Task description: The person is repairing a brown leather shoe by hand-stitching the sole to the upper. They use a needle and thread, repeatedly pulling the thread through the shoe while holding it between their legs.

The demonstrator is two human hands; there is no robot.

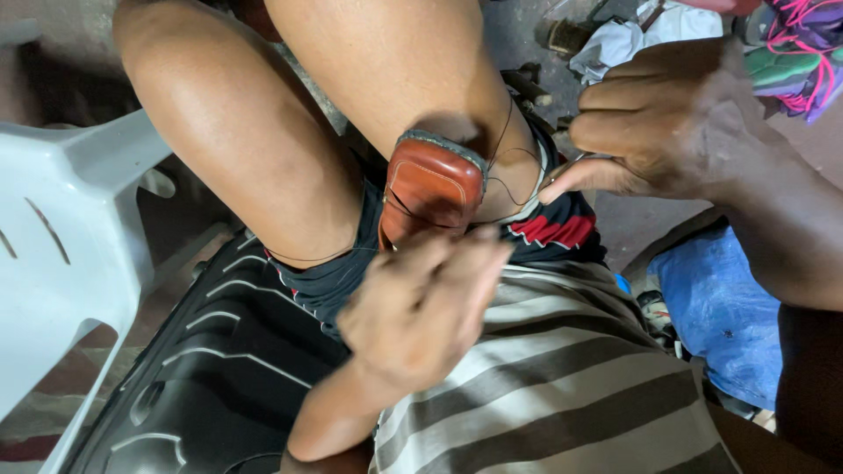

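Note:
A brown leather shoe (432, 183) with a grey sole edge is clamped between my bare knees, toe pointing up. My left hand (421, 303) is closed on the near end of the shoe, fingers curled against the leather. My right hand (654, 123) is raised to the right of the shoe, fingers pinched on a thin metal needle or awl (562, 171). A dark thread (502, 149) runs from the shoe's sole edge in loops across my knee toward that hand. How the thread joins the tool is too fine to make out.
A white plastic chair (61, 237) stands at the left. A black ribbed plastic seat (219, 369) lies under me. A blue bag (720, 307) sits at the right on the floor, with white cloth (615, 39) and a colourful shoe (803, 61) at the top right.

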